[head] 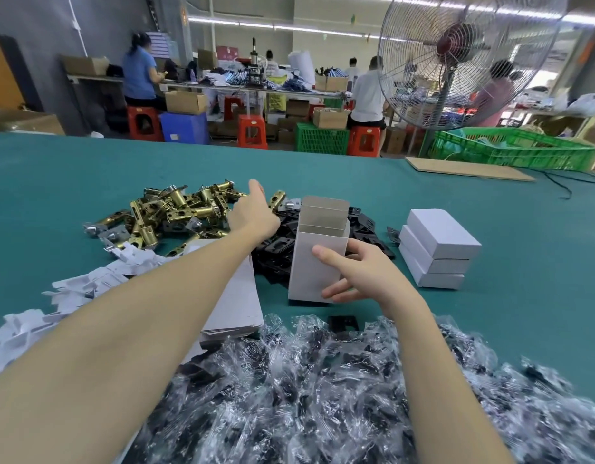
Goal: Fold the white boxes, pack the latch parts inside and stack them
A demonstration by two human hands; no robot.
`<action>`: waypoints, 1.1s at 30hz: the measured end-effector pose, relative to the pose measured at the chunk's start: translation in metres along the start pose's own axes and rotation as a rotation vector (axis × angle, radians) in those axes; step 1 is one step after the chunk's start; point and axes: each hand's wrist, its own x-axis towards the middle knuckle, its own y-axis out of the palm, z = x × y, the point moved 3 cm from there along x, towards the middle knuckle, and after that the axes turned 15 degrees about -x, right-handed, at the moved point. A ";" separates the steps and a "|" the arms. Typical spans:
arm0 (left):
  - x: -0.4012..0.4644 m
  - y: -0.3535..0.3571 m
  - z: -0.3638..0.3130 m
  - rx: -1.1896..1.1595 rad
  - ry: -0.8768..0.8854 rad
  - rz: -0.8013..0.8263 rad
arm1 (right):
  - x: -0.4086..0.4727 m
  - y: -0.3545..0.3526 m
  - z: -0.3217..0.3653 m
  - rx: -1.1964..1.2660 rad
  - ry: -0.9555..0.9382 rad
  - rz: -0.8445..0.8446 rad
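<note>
Head view: on a green tabletop (88, 169), the right hand (359, 272) grips an upright white box (314, 262) with its top flaps open, near the middle, while the left hand (256, 212) reaches with fingers extended and holding nothing toward a pile of brass latch parts (175, 209) further back. Held by one hand only, the box could tip or have its flaps crushed as a latch goes in. Three finished boxes (438, 252) are stacked toward the right edge; black plates (366, 226), flat box blanks (235, 296) and bagged parts (322, 380) crowd close round the box.
</note>
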 end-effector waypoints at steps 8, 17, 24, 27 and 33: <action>-0.013 -0.064 -0.037 -1.035 -0.218 0.121 | 0.001 0.000 0.001 -0.018 0.018 -0.029; -0.067 -0.096 -0.068 -1.051 -0.045 0.478 | 0.000 0.001 0.004 -0.074 0.009 -0.046; -0.078 -0.077 -0.079 -0.831 0.113 0.567 | -0.002 -0.001 0.005 -0.078 0.012 -0.040; -0.074 -0.081 -0.088 -0.768 0.212 0.633 | -0.001 -0.001 0.005 -0.088 0.013 -0.036; -0.066 -0.093 -0.106 -0.320 0.418 0.673 | 0.000 0.000 0.006 -0.112 0.018 -0.021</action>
